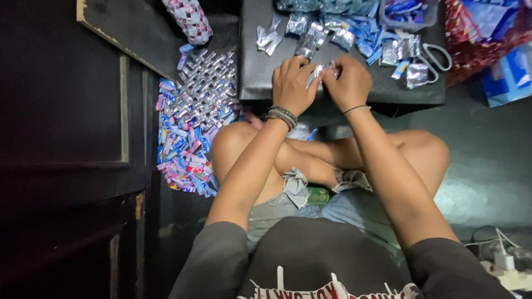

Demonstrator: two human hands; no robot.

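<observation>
Folded strips (191,119) on floor left of low table (260,66); scissors (435,58) on table's right; wrappers (310,30) between

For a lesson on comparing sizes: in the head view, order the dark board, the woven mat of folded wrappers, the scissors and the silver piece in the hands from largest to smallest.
1. Dark board
2. Woven mat, close to the board; its nearness to the camera differs, so unsure
3. Scissors
4. Silver piece, held between left hand and right hand
</observation>
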